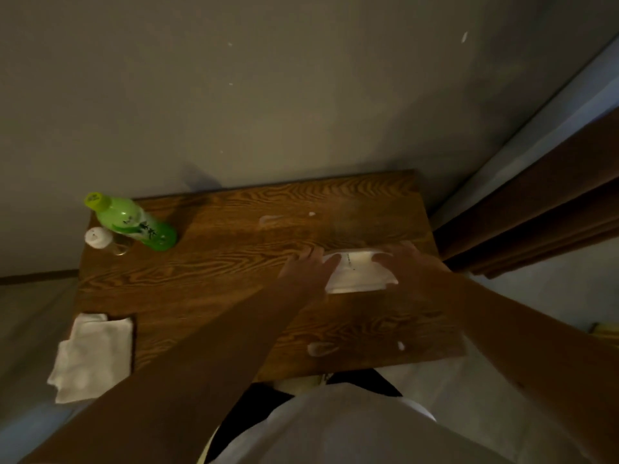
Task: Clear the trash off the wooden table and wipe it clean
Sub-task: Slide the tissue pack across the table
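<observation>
Because both hands sit at the two sides of the white plastic container (360,272) on the right part of the wooden table (217,262), it looks light, thin-walled and easy to dent. The left hand (310,266) and the right hand (407,262) curl their fingers on its rim. I judge a gentle hold at the rim is best, as it may be slippery.

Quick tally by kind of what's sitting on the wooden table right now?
Bottles: 2, green bottle and small clear bottle
Plastic containers: 1, white container held between both hands
Cloths: 1, white cloth overhanging the near left corner
White smears or spots: 4
Total: 8
</observation>
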